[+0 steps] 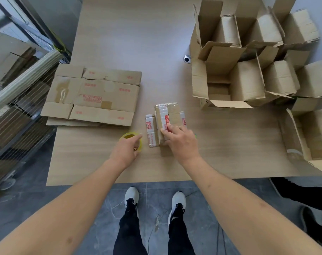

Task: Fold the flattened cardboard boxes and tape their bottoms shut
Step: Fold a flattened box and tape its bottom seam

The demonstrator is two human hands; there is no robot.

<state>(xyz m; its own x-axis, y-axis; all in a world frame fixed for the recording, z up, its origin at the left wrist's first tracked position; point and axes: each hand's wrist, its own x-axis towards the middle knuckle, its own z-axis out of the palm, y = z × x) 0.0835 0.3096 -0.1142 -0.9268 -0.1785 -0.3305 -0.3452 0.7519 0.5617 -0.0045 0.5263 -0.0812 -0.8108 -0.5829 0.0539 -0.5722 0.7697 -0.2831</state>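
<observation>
The right hand (180, 142) covers the near end of the small box (168, 120), and the left hand (126, 150) hides part of the tape roll (131, 138). Red print on the flat cardboard (93, 94) is too blurred to read. The box at the right edge (314, 138) is cut off.

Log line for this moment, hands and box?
left hand: on tape roll | right hand: pressing small box | flat stack: untouched
</observation>
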